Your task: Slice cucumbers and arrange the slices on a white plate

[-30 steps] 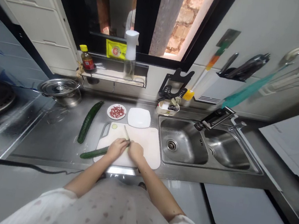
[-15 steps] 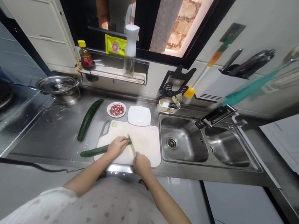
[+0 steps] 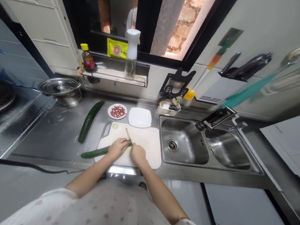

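Green cucumber (image 3: pixel 95 153) lies partly on the white cutting board (image 3: pixel 149 147), long axis roughly left to right, left end jutting past the board over the table (image 3: pixel 49 141). Left hand (image 3: pixel 117 148), the nearer one, curls down over its right part, gripping; right hand (image 3: pixel 137 154) is closed round the knife (image 3: pixel 128 134), blade angled across near the cucumber's right end.

Smooth, matt plastic is forming the cutting board (image 3: pixel 150 142). On it, a knife (image 3: pixel 128 134) is showing smooth metal. Left of it, a metal pot (image 3: pixel 71 100) is gleaming; right of it, a metal sink (image 3: pixel 185 156) is shining. Behind it, a square plate (image 3: pixel 139 117) is looking glossy; in front of it, a shirt (image 3: pixel 117 211) is showing matt cloth.
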`<state>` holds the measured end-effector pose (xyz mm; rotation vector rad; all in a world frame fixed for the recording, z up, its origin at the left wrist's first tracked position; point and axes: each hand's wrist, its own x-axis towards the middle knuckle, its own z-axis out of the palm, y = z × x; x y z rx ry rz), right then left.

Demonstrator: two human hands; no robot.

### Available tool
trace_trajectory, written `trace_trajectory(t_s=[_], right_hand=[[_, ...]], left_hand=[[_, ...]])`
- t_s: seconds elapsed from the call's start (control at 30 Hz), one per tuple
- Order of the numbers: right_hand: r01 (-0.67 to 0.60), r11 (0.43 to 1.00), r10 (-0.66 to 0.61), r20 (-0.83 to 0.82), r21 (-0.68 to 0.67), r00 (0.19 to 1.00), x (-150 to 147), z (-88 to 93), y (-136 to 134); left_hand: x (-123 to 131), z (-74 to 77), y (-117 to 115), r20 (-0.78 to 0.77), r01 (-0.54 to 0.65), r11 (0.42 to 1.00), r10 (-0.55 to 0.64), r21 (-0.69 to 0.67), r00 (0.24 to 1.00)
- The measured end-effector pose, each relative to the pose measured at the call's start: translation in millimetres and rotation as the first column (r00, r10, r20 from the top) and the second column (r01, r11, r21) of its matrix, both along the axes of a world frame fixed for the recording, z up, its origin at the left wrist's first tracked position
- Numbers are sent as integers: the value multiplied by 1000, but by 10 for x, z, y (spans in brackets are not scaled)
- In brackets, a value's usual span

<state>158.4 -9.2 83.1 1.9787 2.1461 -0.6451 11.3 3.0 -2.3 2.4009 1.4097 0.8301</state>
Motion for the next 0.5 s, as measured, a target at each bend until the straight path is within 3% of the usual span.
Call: trace_trajectory(t_s=[0.2, 0.5], right_hand=[[0, 1000, 0, -5, 5, 1000, -14, -20, 13], [25, 992, -17, 66, -123, 998, 219, 24, -380]], left_hand=[[0, 19, -10, -11, -9, 1000, 9, 1, 1000], [6, -9, -7, 11, -9, 1000, 8, 15, 1000]])
